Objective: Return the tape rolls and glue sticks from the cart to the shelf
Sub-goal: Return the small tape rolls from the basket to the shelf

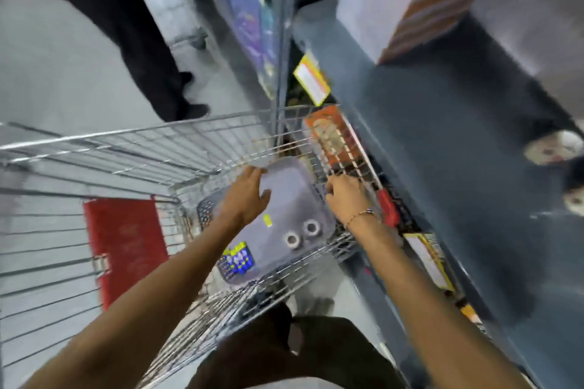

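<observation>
Frame motion-blurred. Wire shopping cart (132, 148) stands beside the shelf (442, 142). A grey tray (294, 196) sits in the cart's child seat. 2 tape rolls (301, 234) lie side by side at the tray's 6 o'clock end; blue-yellow packet (238, 259) at 8 o'clock. Left hand (249, 193) rests fingers spread on the tray's 10 o'clock edge. Right hand (346, 196), at 3 o'clock, has curled fingers; cannot tell whether it grips anything.

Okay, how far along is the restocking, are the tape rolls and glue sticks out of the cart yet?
Nothing looks shelved yet. Two white tape rolls and a blue-and-yellow glue stick pack lie in the clear plastic bin inside the wire shopping cart. The left hand and right hand reach into it, holding no item. Everything remains.
</observation>
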